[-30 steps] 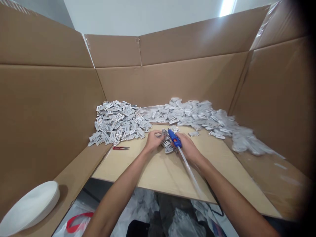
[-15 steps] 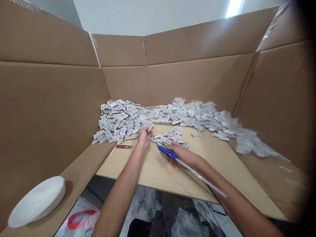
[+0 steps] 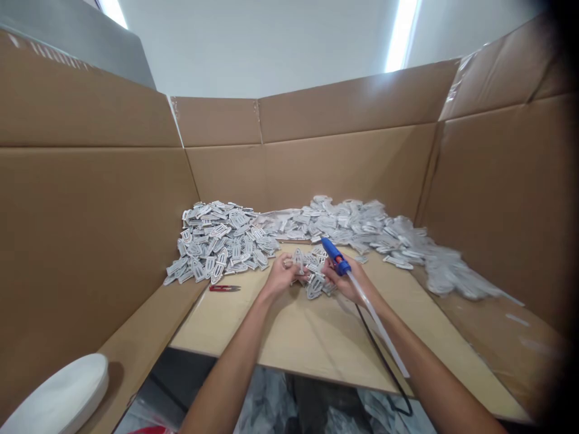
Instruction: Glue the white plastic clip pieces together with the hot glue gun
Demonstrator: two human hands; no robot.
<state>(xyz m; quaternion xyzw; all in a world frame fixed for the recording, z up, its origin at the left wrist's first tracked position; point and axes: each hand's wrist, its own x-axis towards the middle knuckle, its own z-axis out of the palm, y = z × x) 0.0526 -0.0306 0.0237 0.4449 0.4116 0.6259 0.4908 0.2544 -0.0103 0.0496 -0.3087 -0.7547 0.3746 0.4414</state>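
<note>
My left hand (image 3: pixel 280 277) pinches a small pale grey slotted piece with a pointed, boat-like outline (image 3: pixel 298 259), held upright over the board. In my right hand (image 3: pixel 351 282) is a blue hot glue gun (image 3: pixel 333 253), its nozzle tilted up and away. A long translucent glue stick (image 3: pixel 379 325) sticks out of its back, along the forearm. Beneath and between both hands lies a small heap of similar slotted pieces (image 3: pixel 315 288), partly covered by the fingers. Whether the right fingertips touch that heap, I cannot tell.
A large pile of loose pieces (image 3: pixel 217 241) stands at the back left, and bagged pieces (image 3: pixel 353 217) line the back right. Red thread snips (image 3: pixel 225 289) lie on the wooden board (image 3: pixel 217 325). A white bowl (image 3: pixel 63 395) sits left. Cardboard walls (image 3: pixel 339 157) surround everything; a black cord (image 3: pixel 377 349) trails.
My left hand has moved from the edge of the large pile towards the middle and now holds a slotted piece. The glue gun has swung so its nozzle points upward. The view has tilted up.
</note>
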